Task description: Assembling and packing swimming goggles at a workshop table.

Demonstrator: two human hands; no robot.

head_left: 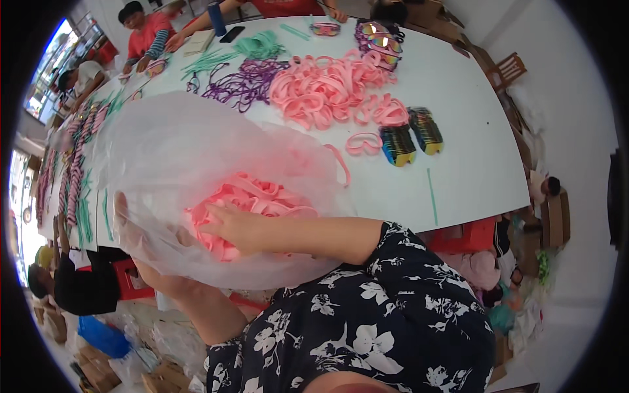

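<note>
A large translucent plastic bag (164,131) lies over the near left part of the white table, its mouth toward me. Inside it is a heap of soft pink goggle frames (275,196). My left hand (141,245) grips the bag at its near left side, partly veiled by the film. Reaching into the bag, my right hand (232,226) rests on the pink pieces with its fingers apart; the fingertips are partly hidden among them. Beyond the bag, a big pile of pink frames (321,88) covers the middle of the table, and a single pink frame (363,143) lies nearer.
Two stacks of dark shiny lenses (398,145) stand right of the pile. Purple straps (239,82), green strips (259,44) and finished goggles (383,42) lie farther back, near a phone (232,34) and a blue bottle (216,18). Co-workers (145,36) sit around the table (472,177).
</note>
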